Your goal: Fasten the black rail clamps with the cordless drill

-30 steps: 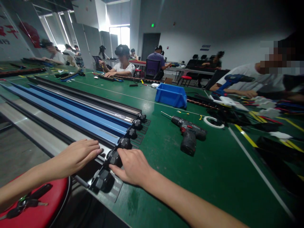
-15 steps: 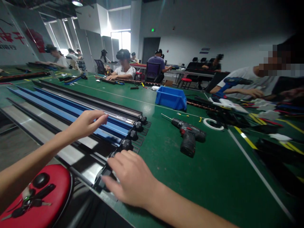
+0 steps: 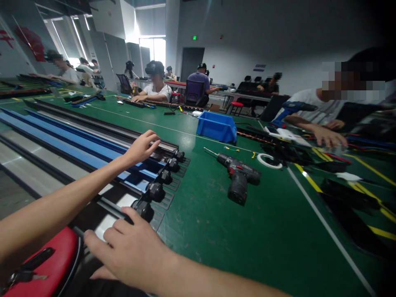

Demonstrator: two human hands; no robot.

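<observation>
Several long metal channels, some lined with blue film [image 3: 102, 154], lie side by side on the green table [image 3: 198, 231], black knobbed fittings [image 3: 156, 192] at their right ends. My left hand [image 3: 144, 146] is above the far channels, fingers apart and holding nothing. At the near end of the closest channel is my right hand [image 3: 133, 247], its fingers spread around the edge; nothing shows in its grasp. Right of the fittings, a black cordless drill [image 3: 239, 175] rests on its side.
Behind the drill stand a blue bin [image 3: 216, 127] and a white ring [image 3: 269, 161]. A red stool [image 3: 58, 264] with keys is at lower left. A co-worker's hand [image 3: 329, 136] reaches over wires and parts at the right.
My left hand has moved right and slightly up over the channels. My right hand has moved left and down, off the end fitting. The view has shifted slightly, and the co-worker's hand has come forward.
</observation>
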